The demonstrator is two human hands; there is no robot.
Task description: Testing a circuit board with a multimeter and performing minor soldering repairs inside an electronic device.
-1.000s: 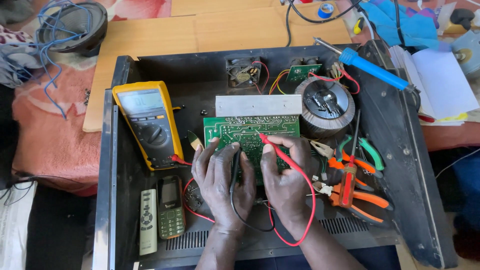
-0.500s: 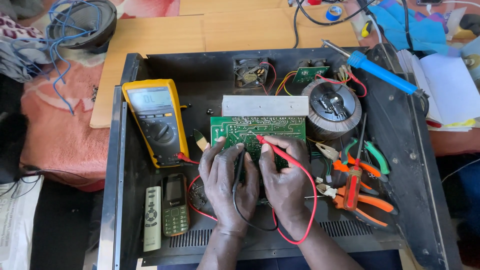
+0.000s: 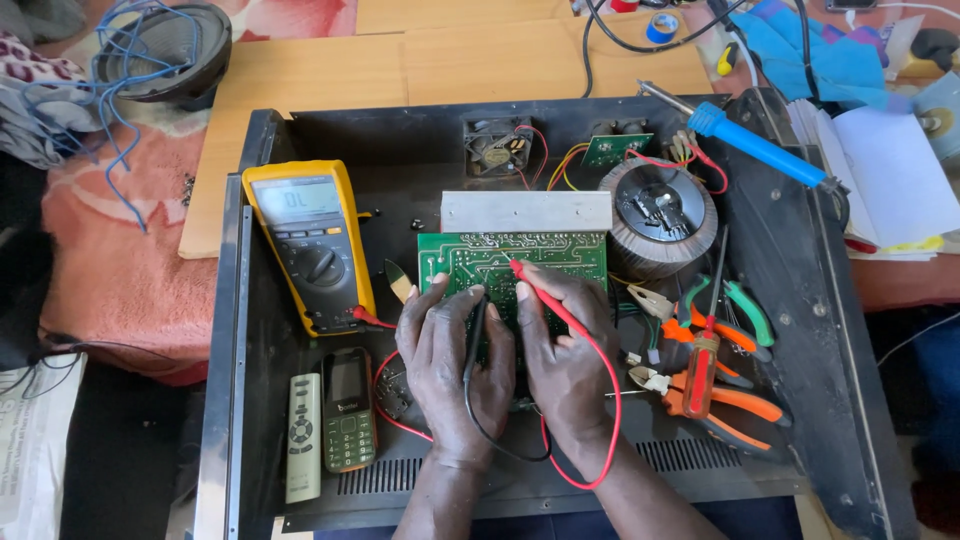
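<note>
A green circuit board (image 3: 540, 257) with a silver heat sink (image 3: 526, 211) along its far edge lies inside a black metal chassis (image 3: 800, 270). My left hand (image 3: 445, 360) holds a black test probe (image 3: 478, 322) tip-down on the board. My right hand (image 3: 565, 350) holds a red test probe (image 3: 540, 295), its tip touching the board near the middle. Red and black leads loop back over my wrists. A yellow multimeter (image 3: 310, 245) lies left of the board with its screen lit.
A toroidal transformer (image 3: 660, 215) sits right of the board, with pliers and a screwdriver (image 3: 705, 355) in front of it. A phone (image 3: 348, 408) and remote (image 3: 303, 435) lie at front left. A blue soldering iron (image 3: 755, 145) rests on the chassis rim. A speaker (image 3: 165, 50) is far left.
The camera view has shifted slightly, so everything sits a little further right in the frame. Both hands stay on the board with the probes in nearly the same spots.
</note>
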